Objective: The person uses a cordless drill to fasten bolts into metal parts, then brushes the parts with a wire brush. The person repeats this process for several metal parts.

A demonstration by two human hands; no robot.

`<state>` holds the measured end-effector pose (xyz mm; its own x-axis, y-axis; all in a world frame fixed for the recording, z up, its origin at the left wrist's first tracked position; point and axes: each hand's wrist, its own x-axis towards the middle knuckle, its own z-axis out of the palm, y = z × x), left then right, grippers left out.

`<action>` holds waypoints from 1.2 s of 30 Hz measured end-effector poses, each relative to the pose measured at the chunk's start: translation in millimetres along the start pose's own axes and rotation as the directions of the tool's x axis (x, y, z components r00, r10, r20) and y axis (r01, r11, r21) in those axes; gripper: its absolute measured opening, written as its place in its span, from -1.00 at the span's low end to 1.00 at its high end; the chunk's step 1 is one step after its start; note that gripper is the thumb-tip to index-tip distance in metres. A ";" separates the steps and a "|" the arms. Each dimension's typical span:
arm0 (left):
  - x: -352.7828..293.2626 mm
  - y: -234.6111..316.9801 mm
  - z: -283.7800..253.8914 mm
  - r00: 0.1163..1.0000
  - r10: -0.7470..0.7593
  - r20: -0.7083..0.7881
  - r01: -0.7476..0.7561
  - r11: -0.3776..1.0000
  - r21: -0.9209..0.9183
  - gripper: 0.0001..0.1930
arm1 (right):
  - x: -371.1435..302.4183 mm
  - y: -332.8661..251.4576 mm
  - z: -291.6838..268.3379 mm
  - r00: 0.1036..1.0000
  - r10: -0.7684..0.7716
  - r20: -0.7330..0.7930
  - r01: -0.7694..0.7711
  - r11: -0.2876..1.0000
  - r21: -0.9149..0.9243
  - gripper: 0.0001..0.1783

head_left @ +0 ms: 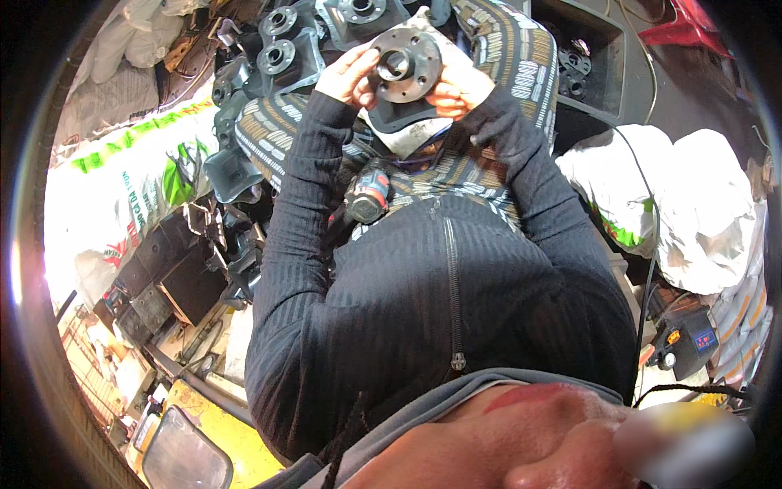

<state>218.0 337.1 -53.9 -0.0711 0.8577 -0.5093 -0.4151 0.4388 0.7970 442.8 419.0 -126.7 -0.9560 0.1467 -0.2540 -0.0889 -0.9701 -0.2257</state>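
Observation:
A round grey metal flange (422, 59) with a raised centre collar and several bolt holes is held up over my lap, its collar side facing me. My left hand (347, 78) grips its left rim, fingers on the face. On the opposite side my right hand (461, 86) has its fingers curled against the rim and partly behind it. Under the flange, a dark part (399, 119) lies on a white cloth or bag (414, 140) across my legs. Closer to my body, a blue and red cordless power tool (368, 197) rests in my lap.
Several dark housings with round flanges (277, 55) crowd the far left. A dark bin (617, 67) at the far right holds metal parts. White sacks lie on the left (122, 191) and right (705, 212). A black cable (654, 216) hangs down on the right.

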 end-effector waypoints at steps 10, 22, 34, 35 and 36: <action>42.4 -90.1 -64.1 0.950 -0.017 -0.313 0.090 0.971 0.219 -0.51 | -6.5 18.9 14.2 0.823 -0.471 -0.317 0.544 0.815 0.202 -0.66; -14.5 -40.3 33.5 0.662 0.672 0.332 -0.557 0.145 0.818 -0.74 | 14.9 38.9 22.3 0.804 -0.553 -0.219 0.595 0.760 0.263 -0.68; -33.8 -49.5 41.1 0.663 0.714 0.223 -0.462 0.157 0.873 -0.76 | 42.9 61.7 53.6 0.713 -0.525 -0.464 0.644 0.753 0.137 -0.63; -32.1 -48.8 40.4 0.627 0.736 0.256 -0.484 0.111 0.868 -0.75 | 45.0 62.5 54.0 0.705 -0.544 -0.455 0.661 0.737 0.143 -0.65; -31.3 -48.1 39.6 0.685 0.702 0.194 -0.437 0.183 0.881 -0.76 | 48.2 62.2 53.7 0.704 -0.541 -0.460 0.659 0.740 0.137 -0.65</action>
<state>276.2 299.8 -63.4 -0.1640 0.9478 0.2735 0.7541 -0.0582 0.6541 376.2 355.3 -102.5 -0.4959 0.7174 -0.4892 -0.7341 -0.6473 -0.2051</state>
